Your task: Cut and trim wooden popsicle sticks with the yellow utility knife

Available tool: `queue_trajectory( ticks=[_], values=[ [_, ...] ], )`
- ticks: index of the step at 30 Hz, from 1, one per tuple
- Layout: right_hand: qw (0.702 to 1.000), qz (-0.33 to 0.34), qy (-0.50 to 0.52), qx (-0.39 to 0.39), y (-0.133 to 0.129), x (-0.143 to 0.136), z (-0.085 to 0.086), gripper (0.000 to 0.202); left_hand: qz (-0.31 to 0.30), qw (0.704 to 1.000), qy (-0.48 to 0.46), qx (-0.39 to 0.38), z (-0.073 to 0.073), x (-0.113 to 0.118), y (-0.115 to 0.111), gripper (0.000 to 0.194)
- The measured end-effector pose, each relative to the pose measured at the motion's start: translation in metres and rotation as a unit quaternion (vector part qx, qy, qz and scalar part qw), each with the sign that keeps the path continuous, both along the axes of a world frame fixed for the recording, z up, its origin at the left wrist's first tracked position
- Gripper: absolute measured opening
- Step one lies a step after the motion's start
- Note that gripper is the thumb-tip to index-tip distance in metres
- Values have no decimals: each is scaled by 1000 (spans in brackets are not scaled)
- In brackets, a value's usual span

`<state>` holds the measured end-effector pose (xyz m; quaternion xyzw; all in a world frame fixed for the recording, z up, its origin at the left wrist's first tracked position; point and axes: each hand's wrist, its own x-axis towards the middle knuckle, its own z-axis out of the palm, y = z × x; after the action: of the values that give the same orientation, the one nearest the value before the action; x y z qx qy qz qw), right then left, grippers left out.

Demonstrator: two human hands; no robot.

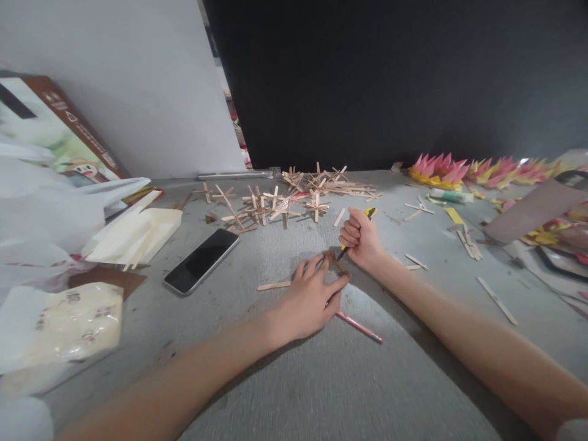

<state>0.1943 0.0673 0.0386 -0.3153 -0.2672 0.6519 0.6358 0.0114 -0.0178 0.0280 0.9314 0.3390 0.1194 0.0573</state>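
My right hand (361, 239) is closed in a fist around a yellow-and-black craft knife (371, 212), its tip pointing down at the table. Just left of it, my left hand (315, 291) lies with fingers spread and fingertips down on a small brown piece (337, 263), which looks like wood and is partly covered by the fingers. The knife's tip is close to that piece; whether they touch is not clear. A wooden craft stick (274, 286) sticks out left of my left hand. From under the same hand, a pink pencil (361, 326) extends to the right.
Stick assemblies (261, 205) lie in a heap at the back. A phone (202, 260), a white food box (158, 229) and a wrapped tissue pack (78, 321) are on the left. On the right are pink-and-yellow paper flowers (438, 170), a glue stick (451, 196) and loose sticks (497, 300).
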Motion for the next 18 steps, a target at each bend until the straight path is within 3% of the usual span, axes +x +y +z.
queue_trajectory(
  ticks=[18],
  values=[
    [998,-26,-44,34,-3,-7,-5,54,-2,1000,-12,10,1,0,-1,40]
  ],
)
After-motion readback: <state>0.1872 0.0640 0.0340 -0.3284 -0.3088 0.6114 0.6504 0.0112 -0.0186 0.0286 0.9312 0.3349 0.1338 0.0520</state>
